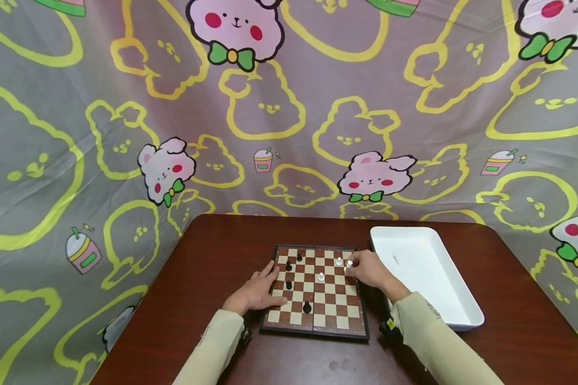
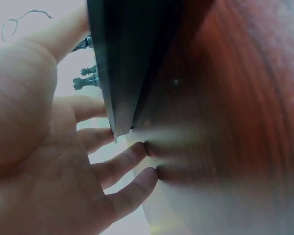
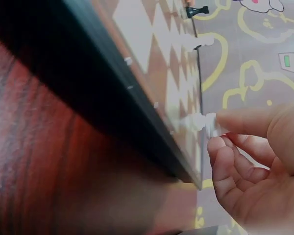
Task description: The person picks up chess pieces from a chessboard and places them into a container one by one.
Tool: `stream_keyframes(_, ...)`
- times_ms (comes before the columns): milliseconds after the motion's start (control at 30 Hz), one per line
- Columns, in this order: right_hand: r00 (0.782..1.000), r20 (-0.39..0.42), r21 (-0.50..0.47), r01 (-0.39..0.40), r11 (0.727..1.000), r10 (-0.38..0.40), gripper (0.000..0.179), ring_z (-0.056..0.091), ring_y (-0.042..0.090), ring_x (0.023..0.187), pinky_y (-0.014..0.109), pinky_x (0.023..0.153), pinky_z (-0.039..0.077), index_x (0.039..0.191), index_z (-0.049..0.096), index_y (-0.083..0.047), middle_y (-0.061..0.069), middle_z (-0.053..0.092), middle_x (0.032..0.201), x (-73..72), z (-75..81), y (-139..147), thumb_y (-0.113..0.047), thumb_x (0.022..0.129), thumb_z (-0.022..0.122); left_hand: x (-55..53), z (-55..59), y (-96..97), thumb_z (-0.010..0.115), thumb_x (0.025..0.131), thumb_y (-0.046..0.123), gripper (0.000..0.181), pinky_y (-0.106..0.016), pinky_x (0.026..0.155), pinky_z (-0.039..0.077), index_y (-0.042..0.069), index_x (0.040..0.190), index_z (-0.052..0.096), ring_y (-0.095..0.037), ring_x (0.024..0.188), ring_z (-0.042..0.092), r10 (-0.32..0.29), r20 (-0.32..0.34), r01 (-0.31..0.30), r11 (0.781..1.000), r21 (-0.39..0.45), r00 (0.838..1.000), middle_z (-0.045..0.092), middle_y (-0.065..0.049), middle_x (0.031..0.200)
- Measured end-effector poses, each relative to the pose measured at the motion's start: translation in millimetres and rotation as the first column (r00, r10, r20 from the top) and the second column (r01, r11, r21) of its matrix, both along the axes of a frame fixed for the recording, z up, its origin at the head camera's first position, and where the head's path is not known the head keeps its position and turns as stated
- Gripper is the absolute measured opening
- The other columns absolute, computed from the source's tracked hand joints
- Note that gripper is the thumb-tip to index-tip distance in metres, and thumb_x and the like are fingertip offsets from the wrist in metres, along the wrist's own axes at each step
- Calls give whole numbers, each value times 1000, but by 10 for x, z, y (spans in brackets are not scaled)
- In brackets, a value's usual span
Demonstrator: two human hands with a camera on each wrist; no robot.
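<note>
A chessboard [image 1: 341, 334] with brown and cream squares lies on the table. My left hand [image 1: 256, 291] rests at its left edge, thumb over the squares and the other fingers spread along the side; in the left wrist view two fingertips [image 2: 148, 177] touch the tabletop. At the board's right side my right hand [image 1: 372, 269] pinches a white chess piece [image 1: 349, 263] between thumb and fingers. Close by stands a white pawn [image 1: 339, 261], with another white piece [image 1: 321, 276] nearer the middle. Several black pieces, including a black chess piece [image 1: 306, 307] near the front, occupy the left half.
To the right of the board, a white rectangular tray [image 1: 431, 278] sits beside my right forearm. The dark red-brown table [image 1: 212, 246] ends at the back against a grey patterned cloth [image 1: 308, 155].
</note>
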State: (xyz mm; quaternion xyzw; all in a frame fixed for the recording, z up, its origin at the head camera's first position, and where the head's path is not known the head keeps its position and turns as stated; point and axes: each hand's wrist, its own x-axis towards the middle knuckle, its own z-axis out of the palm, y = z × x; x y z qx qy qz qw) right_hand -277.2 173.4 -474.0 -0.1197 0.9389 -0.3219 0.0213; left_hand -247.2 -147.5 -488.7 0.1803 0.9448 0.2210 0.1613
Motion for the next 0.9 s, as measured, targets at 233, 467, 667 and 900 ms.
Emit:
stream_keyframes(233, 996, -73, -8, -48, 999, 47, 8, 58, 12, 70, 32, 60, 46, 82, 69, -6, 0, 65, 83, 48, 153, 14, -14, 85, 70, -2, -1, 1, 64, 83, 56, 91, -58, 101, 30, 10, 151, 24, -41, 137, 20, -5, -6, 5, 1000, -8, 1000, 7, -8, 158)
stream_keyframes(467, 995, -81, -24, -55, 998, 53, 4, 57, 15, 76, 33, 62, 46, 87, 69, -9, 2, 63, 89, 52, 318, 109, -14, 86, 69, 8, 25, -6, 64, 83, 56, 91, -59, 100, 31, 11, 151, 24, -42, 138, 19, -1, 10, 0, 1000, 14, 1000, 7, -7, 158)
stream_keyframes(667, 994, -101, -26, -32, 999, 29, 7, 59, 17, 77, 33, 61, 46, 88, 70, -9, 2, 64, 87, 8, 432, 281, -15, 86, 69, 19, 8, -20, 64, 83, 56, 92, -58, 100, 31, 11, 152, 23, -42, 137, 19, -7, 6, 7, 1000, 0, 1000, 6, -7, 158)
stream_keyframes(900, 991, -130, -40, 8, 999, -13, 9, 63, 21, 82, 33, 63, 46, 88, 70, -8, 3, 67, 88, -40, 488, 585, -16, 86, 69, 8, -5, -27, 64, 83, 55, 91, -59, 100, 30, 11, 151, 24, -44, 137, 18, -7, 13, 7, 1000, 12, 1000, 7, -7, 158)
